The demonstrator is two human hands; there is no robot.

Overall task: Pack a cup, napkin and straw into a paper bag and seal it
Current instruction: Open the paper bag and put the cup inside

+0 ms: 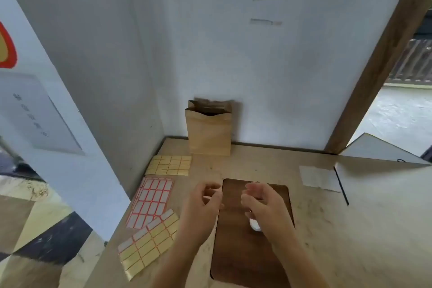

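Paper bag [209,132] is standing upright at 12 o'clock against the back wall [268,77], mouth open, nothing visibly sticking out; contents not readable from this angle. Both hands are hovering over the dark wooden board [245,252] at centre of the counter [350,229]. Left hand [203,206] is sitting at the board's 9 o'clock edge, fingers loosely curled, looks empty, though blur is hiding the fingertips. Right hand [264,206] is curling over something small and white [254,225] showing under the palm; can't tell what it is, or whether it's gripped or just lying underneath. Napkin [319,178] is lying flat at 2 o'clock, black straw [341,187] just beside its right edge. No cup clearly in view. Label sheets at 9 o'clock: yellow one [169,165], red-bordered one [150,201], partly used one [149,243]. Judging packing as mostly undone. Risks: bag is light and only leaning on the wall, so a one-handed push at the mouth is likely tipping or collapsing it; straw rolling off when the napkin is lifted; sealing before napkin and straw are in.
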